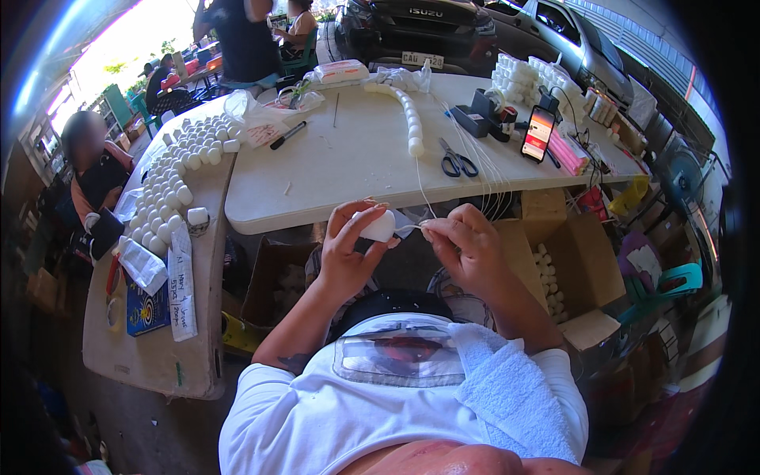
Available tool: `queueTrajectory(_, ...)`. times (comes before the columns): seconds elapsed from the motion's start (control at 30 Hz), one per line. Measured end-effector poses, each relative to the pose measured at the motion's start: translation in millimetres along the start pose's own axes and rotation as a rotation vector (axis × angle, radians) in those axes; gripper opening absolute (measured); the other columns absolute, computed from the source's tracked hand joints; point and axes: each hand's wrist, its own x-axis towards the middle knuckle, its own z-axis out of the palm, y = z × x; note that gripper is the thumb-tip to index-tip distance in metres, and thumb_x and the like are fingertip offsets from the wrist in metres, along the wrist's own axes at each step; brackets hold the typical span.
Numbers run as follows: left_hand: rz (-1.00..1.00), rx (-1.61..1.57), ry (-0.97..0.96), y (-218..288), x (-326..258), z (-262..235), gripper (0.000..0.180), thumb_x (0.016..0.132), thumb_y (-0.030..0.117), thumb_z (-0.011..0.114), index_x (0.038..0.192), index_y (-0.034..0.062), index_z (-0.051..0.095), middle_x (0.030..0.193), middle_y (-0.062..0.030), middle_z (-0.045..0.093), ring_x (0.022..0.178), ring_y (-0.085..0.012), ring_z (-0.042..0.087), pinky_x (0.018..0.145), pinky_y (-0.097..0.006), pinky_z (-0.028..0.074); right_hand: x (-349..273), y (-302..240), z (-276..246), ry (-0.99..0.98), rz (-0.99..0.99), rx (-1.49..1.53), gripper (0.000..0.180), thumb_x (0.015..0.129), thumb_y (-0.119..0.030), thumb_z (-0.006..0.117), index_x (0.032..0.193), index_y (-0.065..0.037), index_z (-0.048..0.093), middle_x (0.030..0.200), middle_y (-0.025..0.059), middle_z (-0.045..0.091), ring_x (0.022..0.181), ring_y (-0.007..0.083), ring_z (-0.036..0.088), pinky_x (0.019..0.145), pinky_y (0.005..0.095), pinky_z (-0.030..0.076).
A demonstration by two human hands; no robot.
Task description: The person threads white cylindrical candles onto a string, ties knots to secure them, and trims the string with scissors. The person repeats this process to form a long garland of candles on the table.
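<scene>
My left hand (352, 241) grips a white, smooth, rounded piece (380, 227) between thumb and fingers, just off the table's near edge. A white cord (407, 227) runs from that piece to my right hand (465, 241), whose thumb and fingertips are pinched on it. From there the cord rises over the table edge to a curved string of white rounded pieces (413, 125) lying on the tabletop. What the pieces are made of I cannot tell. Black-handled scissors (459, 164) lie to the right of the string, beside several loose pale cords (495, 170).
Many white pieces (170, 194) cover the left table (150, 364). On the main table (348, 178) are a marker (288, 135), a tape dispenser (477, 117), a phone (538, 133) and stacked white rolls (522, 77). A cardboard box (586, 265) holding white pieces stands low right. Other people are beyond.
</scene>
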Motion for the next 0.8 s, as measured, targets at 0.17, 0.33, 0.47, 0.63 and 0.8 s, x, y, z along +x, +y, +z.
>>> queueTrajectory(0.17, -0.032, 0.074, -0.02, 9, 1, -5, 0.042, 0.076, -0.003, 0.072, 0.116, 0.0063, 0.06, 0.119, -0.0114, 0.048, 0.112, -0.0248, 0.051, 0.091, -0.033, 0.045, -1, 1, -1, 0.017, 0.039, 0.02, 0.015, 0.079, -0.007, 0.073, 0.093, -0.007, 0.067, 0.078, 0.008, 0.055, 0.067, 0.0227, 0.056, 0.058, 0.0325, 0.047)
queueTrajectory(0.33, -0.118, -0.027, -0.091, 11, 12, -10, 0.022, 0.082, 0.005, 0.07, 0.103, 0.0067, 0.067, 0.114, -0.0104, 0.053, 0.109, -0.0238, 0.051, 0.09, -0.034, 0.043, -2, 1, -2, 0.009, 0.062, 0.061, 0.013, 0.08, -0.008, 0.073, 0.091, -0.007, 0.068, 0.078, 0.0081, 0.054, 0.067, 0.0228, 0.056, 0.057, 0.0321, 0.046)
queueTrajectory(0.47, -0.189, -0.165, -0.117, 14, 14, -3, 0.013, 0.083, 0.005, 0.069, 0.096, 0.0093, 0.07, 0.11, -0.0114, 0.056, 0.106, -0.0249, 0.054, 0.087, -0.035, 0.046, -2, 1, -3, -0.001, 0.043, 0.052, 0.01, 0.08, -0.008, 0.073, 0.089, -0.006, 0.068, 0.077, 0.0081, 0.054, 0.067, 0.0222, 0.056, 0.057, 0.0317, 0.046)
queueTrajectory(0.63, -0.128, -0.118, -0.076, 12, 9, 4, 0.01, 0.086, 0.005, 0.067, 0.095, 0.0094, 0.068, 0.112, -0.0109, 0.056, 0.105, -0.0236, 0.056, 0.084, -0.033, 0.048, -5, 0, -8, -0.063, 0.177, 0.227, 0.008, 0.081, -0.008, 0.072, 0.085, -0.005, 0.067, 0.077, 0.008, 0.055, 0.068, 0.0203, 0.055, 0.058, 0.0302, 0.045)
queueTrajectory(0.8, -0.483, -0.606, -0.028, 0, 10, -4, 0.026, 0.09, 0.009, 0.065, 0.115, 0.0121, 0.058, 0.117, -0.0076, 0.053, 0.099, -0.014, 0.056, 0.079, -0.026, 0.05, -5, 2, -16, -0.041, 0.303, 0.479, 0.005, 0.082, -0.006, 0.069, 0.082, -0.002, 0.066, 0.077, 0.0061, 0.055, 0.074, 0.0174, 0.056, 0.065, 0.03, 0.046)
